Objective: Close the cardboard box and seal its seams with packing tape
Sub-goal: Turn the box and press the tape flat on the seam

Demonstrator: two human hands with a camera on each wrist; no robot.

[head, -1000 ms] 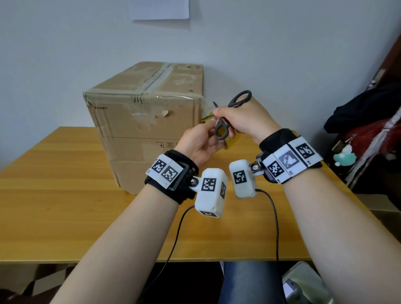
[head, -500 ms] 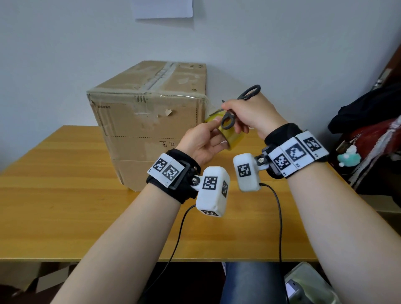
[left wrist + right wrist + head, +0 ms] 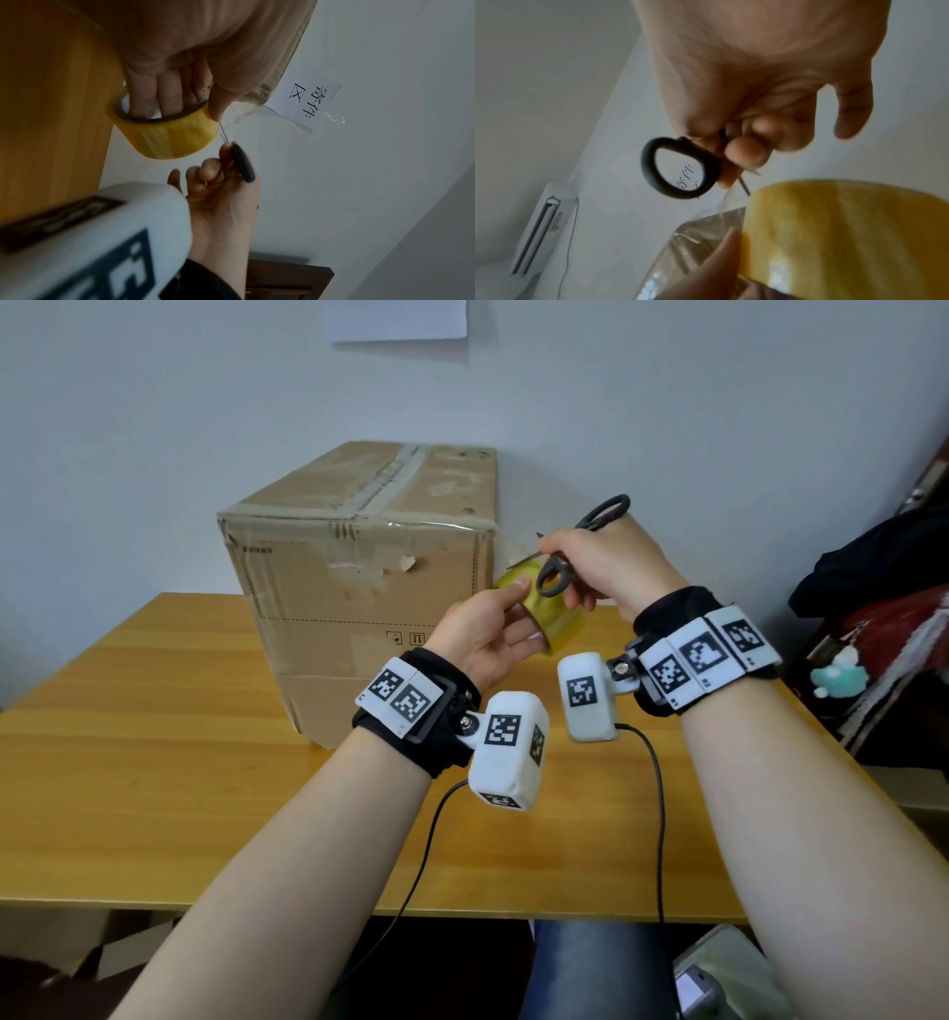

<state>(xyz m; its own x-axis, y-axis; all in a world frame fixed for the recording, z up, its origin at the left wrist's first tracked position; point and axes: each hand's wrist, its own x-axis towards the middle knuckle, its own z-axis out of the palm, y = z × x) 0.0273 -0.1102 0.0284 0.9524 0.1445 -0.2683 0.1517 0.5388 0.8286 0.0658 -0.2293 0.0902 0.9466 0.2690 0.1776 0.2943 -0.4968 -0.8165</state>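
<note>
Yellow glossy tape roll (image 3: pixel 557 621) gripped by left hand (image 3: pixel 482 639), black-looped steel scissors (image 3: pixel 575 546) by right hand (image 3: pixel 606 567)

The head view is evenly lit, soft and bright — no hard shadows, and straight lines bow at its edges. Both wrist views are dimmer and grainy — near skin is blurred, the right wrist view softest.

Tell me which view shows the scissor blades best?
The left wrist view: the thin blades meet the stretched tape beside the tape roll. The head view shows mainly the handles; the right wrist view shows one handle ring and a short blade piece.
</note>
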